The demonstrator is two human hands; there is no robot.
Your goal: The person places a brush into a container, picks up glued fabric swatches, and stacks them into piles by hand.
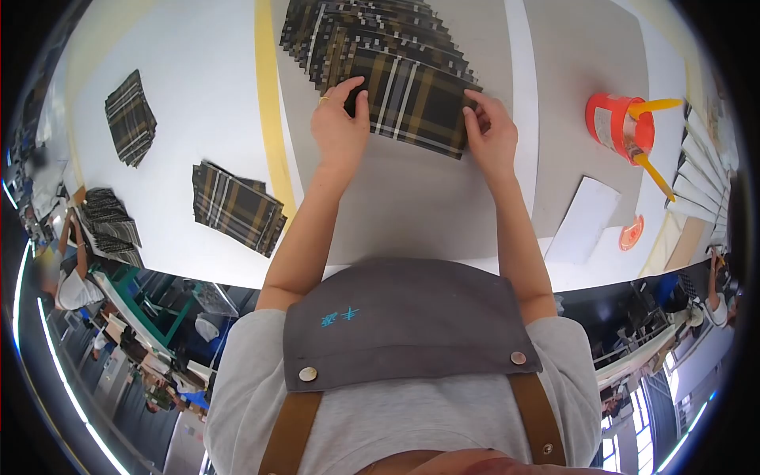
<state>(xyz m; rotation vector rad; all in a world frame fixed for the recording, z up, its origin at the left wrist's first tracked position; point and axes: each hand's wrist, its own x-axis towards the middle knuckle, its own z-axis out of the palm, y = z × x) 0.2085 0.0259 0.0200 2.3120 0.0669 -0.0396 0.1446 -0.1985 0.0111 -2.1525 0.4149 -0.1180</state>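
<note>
A plaid fabric piece (412, 99) in dark brown, tan and white lies at the front of a fanned pile of matching pieces (372, 28). My left hand (342, 127) grips its left edge, thumb and forefinger bent close together. At the opposite edge, my right hand (489, 131) pinches the piece near its right side between thumb and fingers. Whether either hand holds more than one layer cannot be made out. The lower edge of the piece rests over the grey board (419, 206).
To the left lie two plaid stacks, one nearer (237, 206) and one farther (131, 119), plus a dark bundle (111, 222) at the table edge. On the right are a red tub (609, 123) with yellow-handled brushes, a white card (586, 218) and a red lid (631, 233).
</note>
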